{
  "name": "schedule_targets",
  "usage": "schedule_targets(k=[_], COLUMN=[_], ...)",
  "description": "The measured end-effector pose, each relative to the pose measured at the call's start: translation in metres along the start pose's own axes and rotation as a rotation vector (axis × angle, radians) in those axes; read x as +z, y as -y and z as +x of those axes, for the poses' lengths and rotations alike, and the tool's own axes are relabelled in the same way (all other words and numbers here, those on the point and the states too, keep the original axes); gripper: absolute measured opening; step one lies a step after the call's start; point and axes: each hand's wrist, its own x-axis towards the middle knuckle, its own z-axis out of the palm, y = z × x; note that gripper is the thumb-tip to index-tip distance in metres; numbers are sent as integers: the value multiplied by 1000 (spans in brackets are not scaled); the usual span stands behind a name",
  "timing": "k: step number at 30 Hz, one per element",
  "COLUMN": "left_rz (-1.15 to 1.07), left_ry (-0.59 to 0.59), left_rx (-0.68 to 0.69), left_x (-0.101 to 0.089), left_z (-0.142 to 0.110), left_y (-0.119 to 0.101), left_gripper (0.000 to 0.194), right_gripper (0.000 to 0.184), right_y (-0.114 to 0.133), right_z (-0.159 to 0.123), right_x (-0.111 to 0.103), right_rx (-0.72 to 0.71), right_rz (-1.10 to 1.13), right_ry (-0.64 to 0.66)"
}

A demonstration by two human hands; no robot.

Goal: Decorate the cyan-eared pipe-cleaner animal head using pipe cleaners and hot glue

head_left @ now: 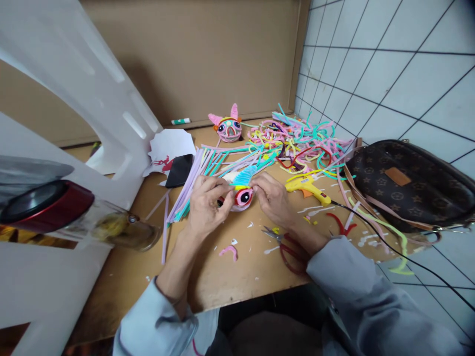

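My left hand (206,201) and my right hand (272,198) both pinch a small pipe-cleaner figure head (241,194) on the wooden table (230,277). The head has a red and pink eye, a yellow band and a light blue tuft on top. My left fingers grip its left side, my right fingers its right side. A finished pink figure head with ears (228,127) stands further back. Straight pipe cleaners (200,170) lie just behind my hands.
A yellow glue gun (307,187) with a black cord lies right of my hands, and red-handled scissors (287,247) lie under my right wrist. A tangle of coloured pipe cleaners (297,141) fills the back right. A brown bag (404,183) sits at the right, a glass bottle (122,230) at the left.
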Motion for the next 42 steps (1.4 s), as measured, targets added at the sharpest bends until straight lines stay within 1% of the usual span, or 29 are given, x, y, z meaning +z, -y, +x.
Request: schedule_targets(k=[2, 6, 12, 16, 19, 22, 26, 31, 35, 37, 39, 42], left_rz=[-23, -74, -167, -206, -219, -196, -140, -103, -88, -81, -73, -78], left_ry=[9, 17, 17, 20, 28, 36, 49, 52, 63, 84, 106, 122], left_rx=[-25, -73, -130, -177, -203, -193, -175, -101, -80, -80, -87, -118], left_x=[-1, 0, 0, -1, -1, -1, -1, -1, -1, 0, 0, -1], left_z=[1, 1, 2, 5, 6, 7, 8, 6, 6, 6, 6, 6], left_y=[-1, -3, -5, -8, -9, -10, -10, -8, -7, -6, -6, -3], left_gripper=[19, 20, 17, 15, 13, 13, 15, 14, 15, 16, 17, 19], right_gripper=[31, 26, 25, 27, 27, 25, 24, 19, 14, 12, 17, 26], right_y=[1, 4, 3, 0, 0, 1, 1, 2, 2, 1, -1, -6], right_z=[0, -1, -3, -3, -2, -2, -2, -2, 0, 1, 1, -6], right_x=[1, 2, 5, 6, 6, 6, 6, 7, 7, 6, 2, -14], right_rx=[1, -20, -75, -71, -71, -80, -78, -58, -54, -49, -34, 47], right_rz=[18, 33, -20, 1, 33, 60, 97, 105, 143, 121, 50, -195], right_ry=[-9, -18, -30, -65, -64, -53, -74, -66, -87, -116, -134, -103])
